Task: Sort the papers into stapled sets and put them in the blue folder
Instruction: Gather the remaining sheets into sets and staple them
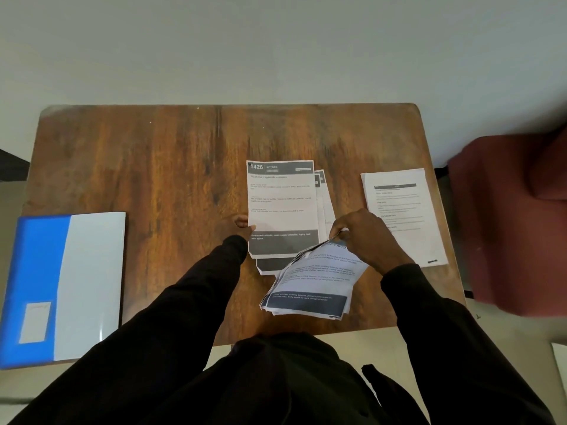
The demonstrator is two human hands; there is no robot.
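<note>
While my right hand (365, 237) pinches a bundle (310, 283) by its top to keep it separate, my left hand (242, 223) seems to steady the middle pile (282, 204). Can't tell if it's gripping.

I see little of the left hand (241, 223). Its fingers slip behind the edge of the top sheet (282, 207), so I cannot tell if it pinches the sheet or just touches it. The lower sheets (325, 194) show only as thin strips. The right hand (365, 237) grips the bent bundle (310, 283), which hides some of its fingers. The print on the right stack (402, 210) is too tiny to read. The blue folder (33, 271) runs off the left edge, and its label (35, 322) is a blur. The red seat (518, 225), maybe a chair, is smeared and cut off.
</note>
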